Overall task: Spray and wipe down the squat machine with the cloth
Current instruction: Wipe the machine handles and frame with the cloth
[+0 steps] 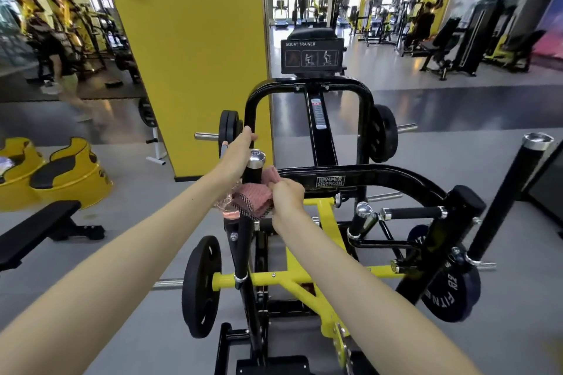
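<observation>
Right grip [288, 195] pinches cloth [253, 199] against handle [255, 169].

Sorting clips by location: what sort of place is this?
A commercial gym, most likely: a plate-loaded squat machine with a SQUAT TRAINER sign, weight plates, and rows of exercise machines behind.

black and yellow steel, one pink cloth
squat machine [380, 173] black in its upper frame, bright yellow in its lower bars, with a chrome handle cap [256, 157] and black weight plates [201, 286]; cloth [254, 196] pink in a fine check with a dark speckled edge; spray bottle [227, 207] clear, tinted pink; placard [312, 55] black with white lettering; pillar [195, 55] yellow; floor [137, 222] grey; tubs [73, 173] yellow with black patches.
</observation>
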`<state>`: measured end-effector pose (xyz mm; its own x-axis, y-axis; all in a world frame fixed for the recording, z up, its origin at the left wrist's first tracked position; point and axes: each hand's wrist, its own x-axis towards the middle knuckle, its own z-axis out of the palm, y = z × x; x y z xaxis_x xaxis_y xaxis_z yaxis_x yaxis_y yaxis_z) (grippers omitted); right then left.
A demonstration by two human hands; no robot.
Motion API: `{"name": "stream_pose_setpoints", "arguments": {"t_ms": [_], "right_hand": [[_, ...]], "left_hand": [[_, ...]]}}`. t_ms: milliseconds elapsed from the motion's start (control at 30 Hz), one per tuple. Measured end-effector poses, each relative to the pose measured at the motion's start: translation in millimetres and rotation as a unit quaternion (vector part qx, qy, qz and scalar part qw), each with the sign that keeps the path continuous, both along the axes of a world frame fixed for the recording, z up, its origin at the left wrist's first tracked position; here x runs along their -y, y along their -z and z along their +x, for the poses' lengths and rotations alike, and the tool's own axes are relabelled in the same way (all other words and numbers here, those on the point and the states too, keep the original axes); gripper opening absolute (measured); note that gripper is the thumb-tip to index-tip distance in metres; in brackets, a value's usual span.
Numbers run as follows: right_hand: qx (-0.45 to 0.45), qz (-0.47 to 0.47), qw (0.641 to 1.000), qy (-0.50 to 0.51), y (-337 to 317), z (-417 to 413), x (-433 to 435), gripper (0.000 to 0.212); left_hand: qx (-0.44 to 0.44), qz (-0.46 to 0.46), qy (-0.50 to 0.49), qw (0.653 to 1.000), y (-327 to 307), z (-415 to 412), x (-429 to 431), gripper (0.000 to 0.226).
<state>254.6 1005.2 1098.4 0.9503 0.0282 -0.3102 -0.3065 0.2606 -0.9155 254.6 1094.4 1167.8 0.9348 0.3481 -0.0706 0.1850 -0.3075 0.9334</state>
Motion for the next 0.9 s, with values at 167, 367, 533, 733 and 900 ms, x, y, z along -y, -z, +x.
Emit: {"name": "stream_pose_setpoints", "arguments": {"t_ms": [167,367,533,733,900], "right_hand": [[0.096,-0.059,0.993,0.021,-33.5,-2.9,4.9,0.017],[0.294,-0.191,0.936,-0.006,-69.8,-10.6,14.5,0.019],[0.476,-0.441,0.756,-0.085,-79.8,-9.1,4.6,0.024],[0.605,-0.554,0.568,-0.058,-57.3,-15.8,-1.8,0.037],[0.636,-0.475,0.605,-0.065,-1.7,-33.9,-6.4,0.029]], "left_hand": [[0.0,-0.011,-0.016,1.0,-3.1,-4.5,-1.0,0.054],[-0.004,-0.093,-0.018,0.995,3.7,-1.0,-8.8,0.07],[0.04,-0.167,-0.04,0.984,5.8,-2.7,-11.0,0.03],[0.041,-0.275,-0.038,0.96,32.1,-12.0,-18.1,0.025],[0.019,-0.284,-0.09,0.954,59.8,-34.3,-27.1,0.036]]}}
